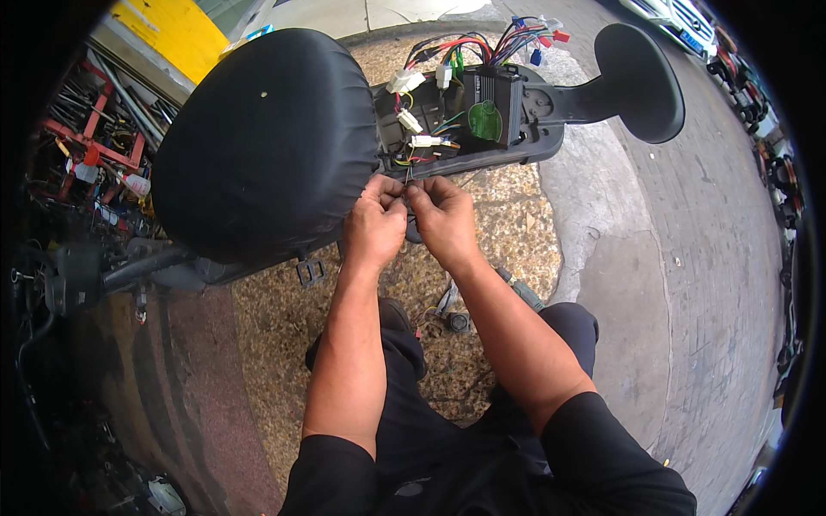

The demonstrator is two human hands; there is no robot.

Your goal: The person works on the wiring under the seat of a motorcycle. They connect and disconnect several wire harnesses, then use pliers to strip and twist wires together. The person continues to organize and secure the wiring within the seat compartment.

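Note:
My left hand (pixel 377 222) and my right hand (pixel 444 222) meet fingertip to fingertip at the near edge of an open black scooter frame. Both are closed in a pinch on thin wires (pixel 408 175), whose ends are hidden by the fingers. Just beyond them lie white plug connectors (pixel 426 141) on coloured leads. A finned black controller box (pixel 509 107) with a green sticker sits in the frame tray (pixel 539 103), and a bundle of coloured wires (pixel 508 47) rises behind it. To the left, the black seat (pixel 267 146) nearly touches my left hand.
At the right end of the frame is a black padded backrest (pixel 641 83). A pedal (pixel 311 273) juts out below the seat. A small round black part (pixel 459 322) and a green tool-like object (pixel 520 288) lie near my legs. Cluttered red racks (pixel 112 129) stand at left, a white car (pixel 675 21) far right.

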